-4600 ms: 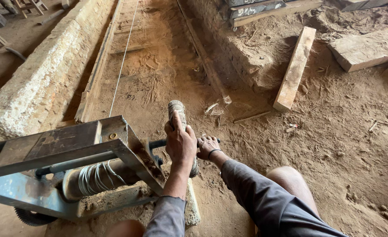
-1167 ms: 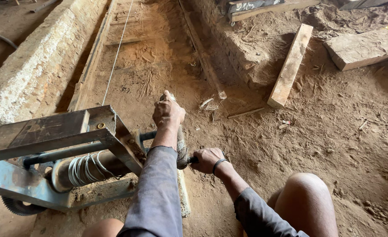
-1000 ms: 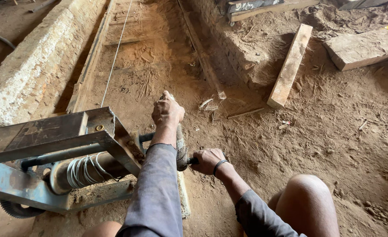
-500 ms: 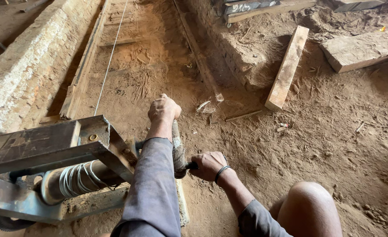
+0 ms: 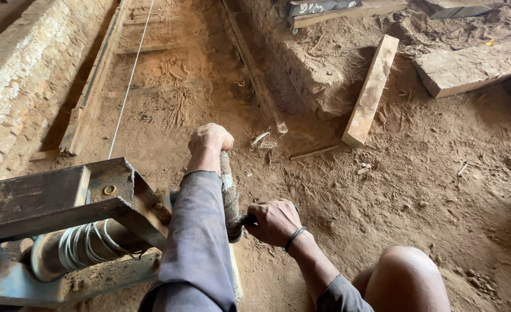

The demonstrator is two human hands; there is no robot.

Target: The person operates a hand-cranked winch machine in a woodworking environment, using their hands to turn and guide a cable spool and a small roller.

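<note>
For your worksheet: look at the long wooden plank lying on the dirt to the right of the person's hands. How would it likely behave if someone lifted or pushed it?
The wooden plank looks thick and straight, so probably stiff and fairly heavy. Its flat faces suggest it would slide, not roll. The loose dirt floor would likely drag against a push.

Left hand [image 5: 210,140] raised from low on the cloth-wrapped crank handle [image 5: 229,196] beside the right hand to the handle's upper end, grip closed, arm extended; right hand [image 5: 274,221] shifted from just behind the left hand to the handle's lower end by the winch frame [image 5: 64,196]; handle swung from low to near-upright; knee [image 5: 405,277] now further right in view.
</note>
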